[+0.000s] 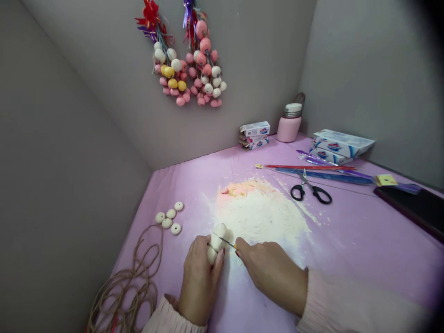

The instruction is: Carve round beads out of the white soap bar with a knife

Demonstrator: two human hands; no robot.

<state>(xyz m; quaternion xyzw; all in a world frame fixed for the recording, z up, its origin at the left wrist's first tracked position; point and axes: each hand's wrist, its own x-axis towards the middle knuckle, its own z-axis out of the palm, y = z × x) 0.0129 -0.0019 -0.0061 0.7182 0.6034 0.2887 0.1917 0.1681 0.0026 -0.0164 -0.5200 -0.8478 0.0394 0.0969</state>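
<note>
My left hand [201, 270] is closed around a rounded white piece of soap [219, 237], low in the middle of the head view. A groove or gap runs across the piece near my fingertips. My right hand [268, 263] grips a small knife [227, 242]; its thin blade lies against the soap and a bit of yellow handle shows at my fingers. Just beyond both hands spreads a wide heap of white shavings [263, 215], with pink and yellow shavings [243, 188] along its far edge. Several small round white beads [167, 223] with holes lie to the left.
Brown cord [130, 286] lies coiled at the front left. Black-handled scissors [308, 188], red ribbon [308, 167] and blue ribbon [326, 176] lie right of the shavings. Behind stand soap boxes [258, 129], a pink jar [289, 127] and more boxes [336, 145]. Bead bunches [206, 69] hang on the wall.
</note>
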